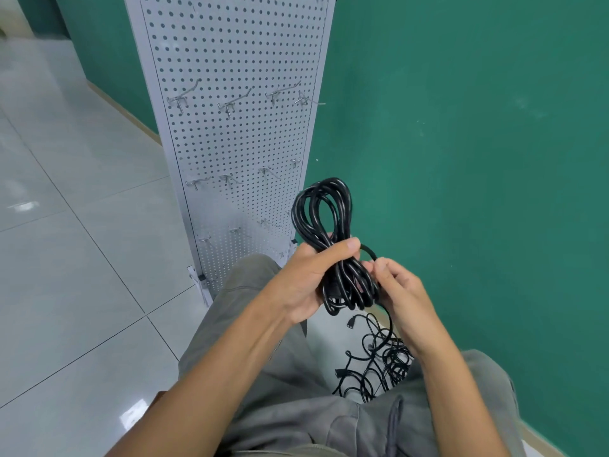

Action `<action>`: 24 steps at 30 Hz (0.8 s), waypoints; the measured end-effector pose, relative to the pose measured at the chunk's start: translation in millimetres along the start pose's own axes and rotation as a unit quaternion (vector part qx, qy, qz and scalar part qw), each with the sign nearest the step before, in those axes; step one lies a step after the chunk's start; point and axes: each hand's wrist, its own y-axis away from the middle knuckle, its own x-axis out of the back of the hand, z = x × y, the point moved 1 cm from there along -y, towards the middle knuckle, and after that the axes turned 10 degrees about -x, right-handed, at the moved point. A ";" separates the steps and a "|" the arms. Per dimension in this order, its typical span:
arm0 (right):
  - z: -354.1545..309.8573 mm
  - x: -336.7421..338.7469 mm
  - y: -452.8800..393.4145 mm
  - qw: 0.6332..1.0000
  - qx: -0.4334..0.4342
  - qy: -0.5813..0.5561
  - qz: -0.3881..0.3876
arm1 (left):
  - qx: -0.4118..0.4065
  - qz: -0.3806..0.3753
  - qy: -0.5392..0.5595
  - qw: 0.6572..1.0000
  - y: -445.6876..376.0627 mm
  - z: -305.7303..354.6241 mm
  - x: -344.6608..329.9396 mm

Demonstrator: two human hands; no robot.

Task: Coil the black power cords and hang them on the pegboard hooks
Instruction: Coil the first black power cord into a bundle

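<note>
Left hand [308,280] and right hand [400,291], each grip clasping the coiled black cord [324,212]

A: Bright, even light all over, no hard shadows. Any glare?

B: Yes, white patches of reflection on the glossy floor tiles [82,258], at the left and near the bottom.

A: Distortion?

B: Wide-angle bend: the pegboard [237,127] narrows sharply downward and its edges curve. Focus is fairly crisp in the middle, softer toward the corners.
</note>
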 end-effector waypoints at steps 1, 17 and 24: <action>5.3 1.9 -1.4 1.000 -0.002 -0.005 0.003 | -0.002 0.024 0.015 1.000 -2.0 2.9 3.0; -32.1 -8.2 9.7 0.991 0.094 -0.062 0.078 | 0.031 0.121 -0.139 0.982 -12.1 -7.9 30.7; -53.2 -23.8 8.2 0.988 0.107 -0.044 0.100 | -0.007 0.039 -0.229 0.973 -6.6 -25.4 16.3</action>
